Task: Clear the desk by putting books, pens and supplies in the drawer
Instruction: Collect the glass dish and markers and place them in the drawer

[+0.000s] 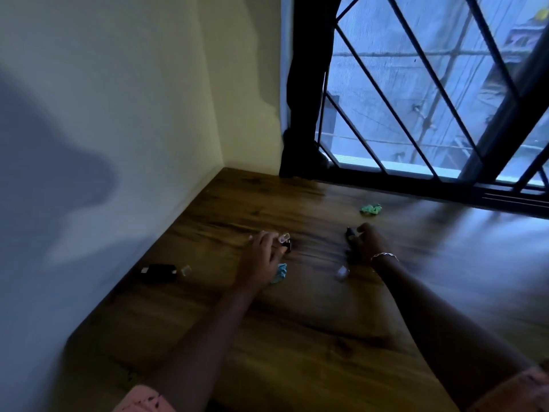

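On the brown wood-grain desk [297, 337], at the frame's centre, the left hand [263, 251] curls its fingers round a small dark bottle with a clear cap [284, 240]. Right of it, the right hand [367, 242], wearing a silver chain bracelet [384, 256], grasps a small dark object [350, 233], blurred. A black bottle [159, 272] lies at centre left near the wall. A crumpled teal scrap [280, 273] sits beside the left wrist, a small clear piece [341, 273] lies between the forearms, and a crumpled green scrap [370, 209] is above the right hand.
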Tool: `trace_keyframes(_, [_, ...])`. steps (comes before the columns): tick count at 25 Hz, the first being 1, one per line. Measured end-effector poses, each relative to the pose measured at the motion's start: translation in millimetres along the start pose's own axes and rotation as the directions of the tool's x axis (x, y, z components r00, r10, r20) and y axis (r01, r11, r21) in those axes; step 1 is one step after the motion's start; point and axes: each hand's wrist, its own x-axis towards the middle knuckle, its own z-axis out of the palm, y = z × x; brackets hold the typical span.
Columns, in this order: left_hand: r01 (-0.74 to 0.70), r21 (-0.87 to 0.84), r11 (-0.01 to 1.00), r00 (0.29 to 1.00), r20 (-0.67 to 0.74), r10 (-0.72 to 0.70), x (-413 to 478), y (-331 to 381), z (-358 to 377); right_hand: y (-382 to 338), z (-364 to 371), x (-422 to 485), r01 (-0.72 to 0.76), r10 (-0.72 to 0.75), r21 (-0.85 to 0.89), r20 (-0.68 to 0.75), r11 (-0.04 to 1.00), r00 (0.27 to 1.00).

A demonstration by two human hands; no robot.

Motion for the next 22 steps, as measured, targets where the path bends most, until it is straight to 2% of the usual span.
trace_keyframes(5, [-0.046,-0.012,0.999,0.998,-0.034,0.046,9.0,-0.4,-0.3,-2.7,13.7,11.9,0.019,-0.021,-0.053,-0.031,0.998,0.999])
trace_keyframes(9, [-0.127,-0.090,0.988,0.992,-0.005,0.127,22.1,20.1,6.5,5.0,12.9,9.7,-0.129,0.140,0.252,-0.026,0.959,0.990])
trace_keyframes(11, [-0.145,-0.198,0.970,0.987,0.034,0.154,28.3,42.7,14.1,9.0,7.8,1.7,-0.125,0.151,0.363,-0.043,0.923,0.988])
trace_keyframes(15, [0.000,-0.432,0.902,0.973,0.209,0.100,29.8,91.5,35.5,3.7,-13.1,-41.3,-0.053,0.075,0.542,-0.019,0.839,0.997])
trace_keyframes(18, [0.129,-0.560,0.818,0.967,0.253,0.021,19.5,113.0,52.1,7.3,-30.5,-74.5,-0.079,0.089,0.652,0.018,0.754,0.996])
trace_keyframes(22, [0.296,-0.647,0.703,0.923,0.382,-0.037,2.8,131.8,63.5,26.8,-40.5,-98.7,-0.088,0.097,0.649,0.022,0.756,0.995])
